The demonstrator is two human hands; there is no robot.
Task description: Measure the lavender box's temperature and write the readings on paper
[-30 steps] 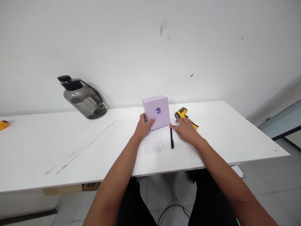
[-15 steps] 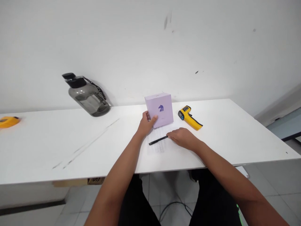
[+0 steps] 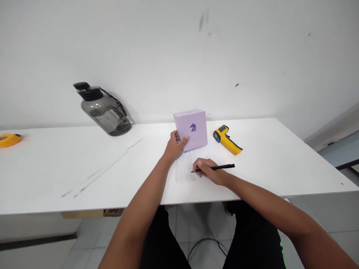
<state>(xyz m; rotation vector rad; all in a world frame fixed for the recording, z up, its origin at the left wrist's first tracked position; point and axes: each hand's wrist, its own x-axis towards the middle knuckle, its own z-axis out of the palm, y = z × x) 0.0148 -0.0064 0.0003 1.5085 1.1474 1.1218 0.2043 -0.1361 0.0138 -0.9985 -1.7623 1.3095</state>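
Note:
My left hand (image 3: 176, 146) grips the lower left edge of a lilac box (image 3: 193, 129) with a dark purple horse-head logo. The thumb lies on its front face; the other fingers go behind it, partly hidden. My right hand (image 3: 207, 170) is closed round a black pen (image 3: 221, 167) in a writing hold. Its tip points left, at or just above a patch of grey written marks (image 3: 183, 170) in front of the box. Whether those marks are on thin paper or on the tabletop itself, I cannot tell.
On the white table (image 3: 126, 175), a yellow and black infrared thermometer (image 3: 228, 141) lies right of the box. A large grey translucent water bottle (image 3: 106, 112) stands at the back left. A yellow object (image 3: 10, 140) is at the far left. The wall (image 3: 157, 56) rises directly behind.
The pen has turned round in my right hand, from sticking out to the left to a writing grip with its back end to the right. My left hand still holds the box.

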